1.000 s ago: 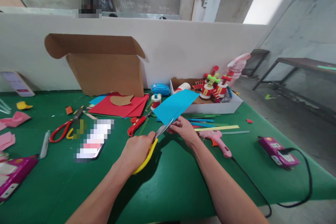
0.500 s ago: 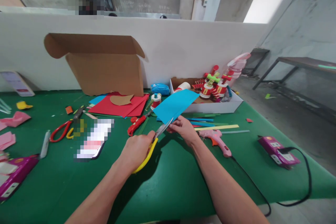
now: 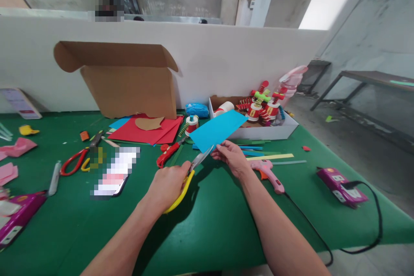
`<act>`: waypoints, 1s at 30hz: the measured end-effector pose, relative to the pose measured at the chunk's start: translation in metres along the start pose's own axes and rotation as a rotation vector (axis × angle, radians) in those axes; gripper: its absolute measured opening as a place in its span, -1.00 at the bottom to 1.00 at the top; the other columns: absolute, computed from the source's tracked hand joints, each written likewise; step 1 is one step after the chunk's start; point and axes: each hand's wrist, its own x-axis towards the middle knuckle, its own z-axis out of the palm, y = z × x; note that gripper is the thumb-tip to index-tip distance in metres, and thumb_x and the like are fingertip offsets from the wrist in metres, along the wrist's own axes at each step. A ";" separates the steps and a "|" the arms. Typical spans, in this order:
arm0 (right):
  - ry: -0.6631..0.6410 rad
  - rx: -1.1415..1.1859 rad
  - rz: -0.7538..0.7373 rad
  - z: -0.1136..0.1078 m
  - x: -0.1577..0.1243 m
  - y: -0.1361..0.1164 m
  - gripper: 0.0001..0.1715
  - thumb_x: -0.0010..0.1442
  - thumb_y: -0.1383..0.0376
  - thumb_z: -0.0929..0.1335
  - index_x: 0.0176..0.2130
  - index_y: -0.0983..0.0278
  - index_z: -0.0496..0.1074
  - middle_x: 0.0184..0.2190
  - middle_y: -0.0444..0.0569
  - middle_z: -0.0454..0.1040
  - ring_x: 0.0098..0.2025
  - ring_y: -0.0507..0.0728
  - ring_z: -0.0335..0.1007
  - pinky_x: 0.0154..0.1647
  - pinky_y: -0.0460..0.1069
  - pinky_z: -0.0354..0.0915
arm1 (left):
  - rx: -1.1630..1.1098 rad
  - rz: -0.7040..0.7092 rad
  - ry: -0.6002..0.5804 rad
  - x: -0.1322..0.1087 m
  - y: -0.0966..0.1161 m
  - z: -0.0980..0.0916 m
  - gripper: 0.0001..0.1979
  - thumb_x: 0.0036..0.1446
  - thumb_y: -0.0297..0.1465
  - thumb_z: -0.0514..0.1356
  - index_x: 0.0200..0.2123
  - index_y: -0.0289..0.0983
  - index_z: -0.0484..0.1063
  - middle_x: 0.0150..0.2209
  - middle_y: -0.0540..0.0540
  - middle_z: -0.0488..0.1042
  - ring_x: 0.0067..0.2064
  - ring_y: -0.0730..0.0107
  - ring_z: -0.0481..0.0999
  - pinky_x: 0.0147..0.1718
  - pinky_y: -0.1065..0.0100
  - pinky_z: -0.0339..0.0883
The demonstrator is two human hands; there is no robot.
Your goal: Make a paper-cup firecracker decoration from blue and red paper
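Yellow-handled scissors (image 3: 180, 198) are gripped in my left hand (image 3: 170, 183), their blades pointing up and to the right. The blade tips lie at the lower edge of a sheet of blue paper (image 3: 220, 129). My right hand (image 3: 231, 157) pinches the near edge of this paper between thumb and fingers, close beside the tips. Held above the table, the paper tilts up toward the white box. How far the blades are parted is hard to make out.
A white box (image 3: 274, 133) with spring figures stands behind the paper. Right of my hand lies a pink glue gun (image 3: 270, 174) with a cable. Red-handled cutters (image 3: 170, 154), red sheets (image 3: 129, 134), a phone (image 3: 118, 170) and pliers (image 3: 76, 161) are to the left. A brown cardboard box (image 3: 129, 90) stands behind.
My right hand has shifted slightly right along the paper's edge, and the paper has moved a little right with it. My left hand and the scissors stay almost in place.
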 end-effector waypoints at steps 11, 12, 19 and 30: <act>-0.056 -0.092 -0.019 0.004 -0.003 -0.001 -0.59 -0.14 0.06 0.50 -0.40 0.29 0.40 -0.53 -0.07 0.54 -0.50 0.02 0.44 -0.37 -0.07 0.37 | -0.015 0.010 0.013 -0.001 0.000 0.001 -0.75 0.19 -0.47 -0.08 -0.08 -0.23 0.24 -0.28 -0.20 0.55 -0.28 0.08 0.58 -0.33 0.18 0.37; -0.058 -0.095 -0.025 0.005 -0.003 0.000 -0.60 -0.13 0.06 0.49 -0.40 0.28 0.40 -0.53 -0.07 0.54 -0.49 0.02 0.45 -0.37 -0.06 0.37 | -0.017 0.008 0.016 -0.001 0.000 0.001 -0.75 0.20 -0.46 -0.08 -0.07 -0.23 0.24 -0.28 -0.20 0.55 -0.28 0.08 0.58 -0.33 0.18 0.37; -0.067 -0.116 -0.041 0.009 -0.004 0.003 -0.63 -0.11 0.08 0.48 -0.38 0.28 0.41 -0.53 -0.10 0.52 -0.44 0.06 0.48 -0.36 -0.05 0.36 | -0.003 -0.006 0.012 0.001 0.001 0.002 -0.71 0.20 -0.46 -0.09 -0.02 -0.24 0.21 -0.26 -0.22 0.55 -0.27 0.09 0.57 -0.33 0.19 0.38; -0.068 -0.115 -0.037 0.008 -0.004 0.003 -0.63 -0.10 0.09 0.47 -0.38 0.28 0.41 -0.53 -0.10 0.52 -0.43 0.05 0.48 -0.36 -0.06 0.36 | -0.011 0.006 0.013 0.000 -0.001 0.002 -0.70 0.20 -0.48 -0.10 -0.01 -0.26 0.23 -0.26 -0.23 0.54 -0.25 0.04 0.57 -0.31 0.13 0.39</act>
